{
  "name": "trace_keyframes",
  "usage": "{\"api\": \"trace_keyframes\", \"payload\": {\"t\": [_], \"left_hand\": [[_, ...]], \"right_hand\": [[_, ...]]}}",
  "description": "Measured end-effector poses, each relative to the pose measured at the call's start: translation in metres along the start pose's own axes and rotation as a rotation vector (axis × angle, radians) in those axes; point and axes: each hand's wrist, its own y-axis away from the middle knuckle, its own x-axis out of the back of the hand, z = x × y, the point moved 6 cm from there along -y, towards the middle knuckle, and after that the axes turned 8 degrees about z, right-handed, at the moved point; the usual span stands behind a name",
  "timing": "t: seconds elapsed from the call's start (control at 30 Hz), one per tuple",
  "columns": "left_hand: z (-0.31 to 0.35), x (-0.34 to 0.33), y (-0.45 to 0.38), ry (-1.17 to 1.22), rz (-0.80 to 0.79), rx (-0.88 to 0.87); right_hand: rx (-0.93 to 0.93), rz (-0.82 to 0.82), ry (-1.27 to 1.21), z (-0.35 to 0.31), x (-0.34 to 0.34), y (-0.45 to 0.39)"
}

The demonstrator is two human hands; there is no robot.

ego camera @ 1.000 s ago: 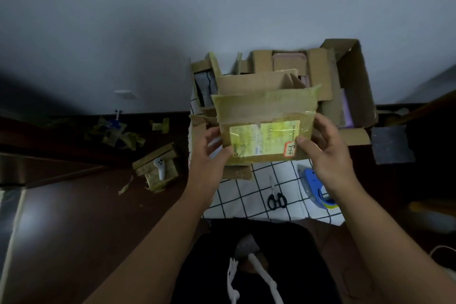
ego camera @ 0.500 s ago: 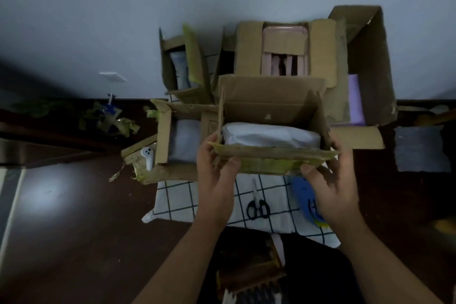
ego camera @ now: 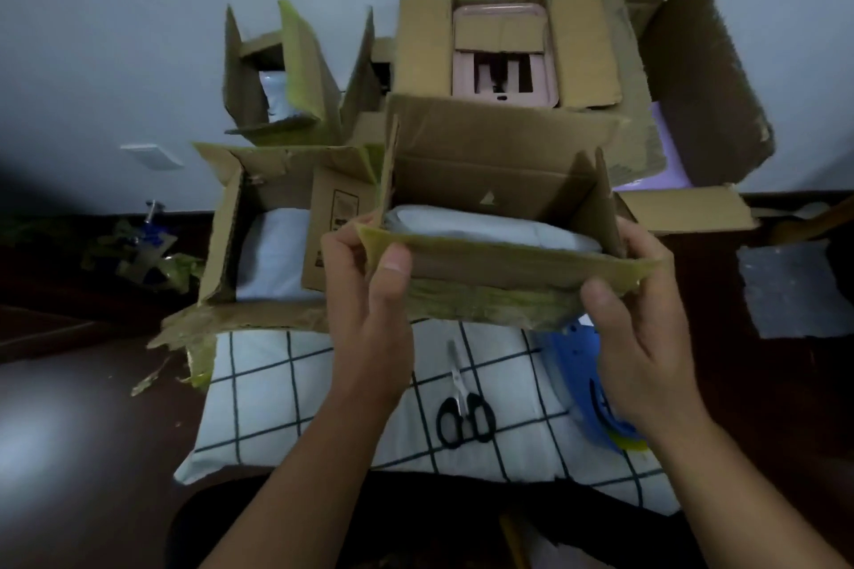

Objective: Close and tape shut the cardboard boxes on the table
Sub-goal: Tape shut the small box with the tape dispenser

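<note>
An open cardboard box (ego camera: 499,166) with a white padded parcel (ego camera: 480,226) inside sits in front of me, its flaps up. My left hand (ego camera: 369,305) grips the left end of its near flap (ego camera: 499,273), thumb on top. My right hand (ego camera: 633,323) holds the right end of the same flap, which carries old yellow-green tape. A blue tape dispenser (ego camera: 573,365) lies partly hidden under my right hand. Black-handled scissors (ego camera: 464,407) lie on the checked cloth (ego camera: 277,407).
Another open box (ego camera: 268,226) with a white parcel stands at the left, a small open box (ego camera: 277,79) behind it. A box with a pink item (ego camera: 503,55) and a large open box (ego camera: 693,74) stand at the back. Tape scraps (ego camera: 134,254) litter the dark floor.
The box was held tilted up with its label facing me; it now sits lower with its open top showing. Both hands moved to the ends of the near flap.
</note>
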Motion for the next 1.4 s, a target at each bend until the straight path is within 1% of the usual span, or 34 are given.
{"api": "trace_keyframes", "payload": {"t": [0.07,0.17,0.23,0.33,0.4,0.5,0.67,0.8,0.93,1.13,1.27,1.4], "left_hand": [[-0.010,-0.001,-0.001,0.031,0.025,-0.040],[-0.010,-0.002,0.007,0.060,0.005,-0.178],[-0.011,-0.002,0.016,0.022,-0.015,-0.245],[-0.013,0.011,0.046,-0.004,0.017,-0.277],[-0.012,0.025,0.072,-0.010,-0.007,-0.325],[-0.019,0.053,0.110,0.009,-0.034,-0.296],[-0.033,0.096,0.145,-0.014,-0.019,-0.240],[-0.050,0.109,0.158,-0.064,0.010,-0.136],[-0.073,0.114,0.161,-0.096,0.072,-0.050],[-0.089,0.104,0.147,-0.087,0.121,-0.020],[-0.097,0.098,0.139,-0.088,0.156,0.033],[-0.095,0.090,0.121,-0.131,0.121,0.054]], "right_hand": [[0.064,-0.021,0.028,0.009,-0.008,-0.001],[0.179,0.017,0.026,0.017,-0.008,0.005],[0.235,0.032,-0.010,0.020,-0.003,0.013],[0.307,0.078,-0.081,0.015,0.009,0.037],[0.316,0.080,-0.147,0.009,0.016,0.060],[0.265,0.005,-0.152,0.003,0.014,0.098],[0.152,-0.038,-0.092,0.006,0.005,0.146],[0.022,-0.062,-0.101,0.019,-0.006,0.164],[-0.109,-0.037,-0.106,0.035,-0.011,0.165],[-0.061,-0.040,-0.020,0.052,-0.019,0.147],[-0.027,-0.037,0.068,0.061,-0.023,0.135],[-0.037,-0.036,0.137,0.066,-0.022,0.125]]}}
